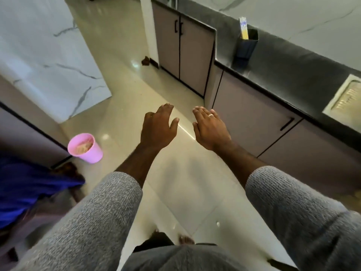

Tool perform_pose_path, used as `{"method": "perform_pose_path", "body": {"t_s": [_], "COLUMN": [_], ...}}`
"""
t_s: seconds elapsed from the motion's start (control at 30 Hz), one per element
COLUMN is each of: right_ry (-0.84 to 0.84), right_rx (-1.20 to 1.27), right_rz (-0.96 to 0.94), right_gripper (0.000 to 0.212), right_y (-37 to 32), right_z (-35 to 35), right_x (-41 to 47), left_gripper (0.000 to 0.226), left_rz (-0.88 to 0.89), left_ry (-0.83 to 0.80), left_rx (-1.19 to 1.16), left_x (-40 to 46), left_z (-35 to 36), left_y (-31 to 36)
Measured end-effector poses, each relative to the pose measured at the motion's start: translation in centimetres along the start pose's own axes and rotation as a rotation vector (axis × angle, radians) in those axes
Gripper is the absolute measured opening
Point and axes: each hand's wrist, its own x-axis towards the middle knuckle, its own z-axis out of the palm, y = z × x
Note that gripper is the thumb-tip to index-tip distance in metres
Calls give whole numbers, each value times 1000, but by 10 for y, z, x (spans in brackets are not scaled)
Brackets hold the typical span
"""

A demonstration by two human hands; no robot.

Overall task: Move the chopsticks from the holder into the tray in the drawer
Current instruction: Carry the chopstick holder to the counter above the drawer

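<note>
Overhead, dark countertop (293, 75) with chopstick holder (246, 46), glossy tiled floor (121, 90) below.

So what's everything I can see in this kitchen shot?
chopsticks: a bundle, pale yellow, upright in the holder
holder: one, dark, on the counter
counter: one, black, along the right
sink: one, steel, far right
cabinet doors: several, mauve, black handles, all closed
bin: one, pink, on the floor, left
blue cloth: one, left edge
left hand: open, empty, above the floor
right hand: open, empty, ringed
sleeves: two, grey
</note>
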Motion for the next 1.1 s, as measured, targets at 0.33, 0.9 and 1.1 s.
{"method": "perform_pose_path", "body": {"t_s": [0.33, 0.9, 1.1], "right_ry": [164, 312, 288], "right_rx": [27, -5, 49], "right_rz": [194, 651, 715], "right_gripper": [43, 28, 26], "right_y": [78, 231, 327], "right_z": [0, -12, 0], "right_x": [147, 340, 396], "left_gripper": [45, 33, 43], "left_rz": [150, 177, 133], "left_ry": [-20, -243, -289], "left_rx": [-33, -300, -329], "left_x": [200, 494, 589], "left_z": [40, 159, 228], "left_y": [-8, 4, 32]}}
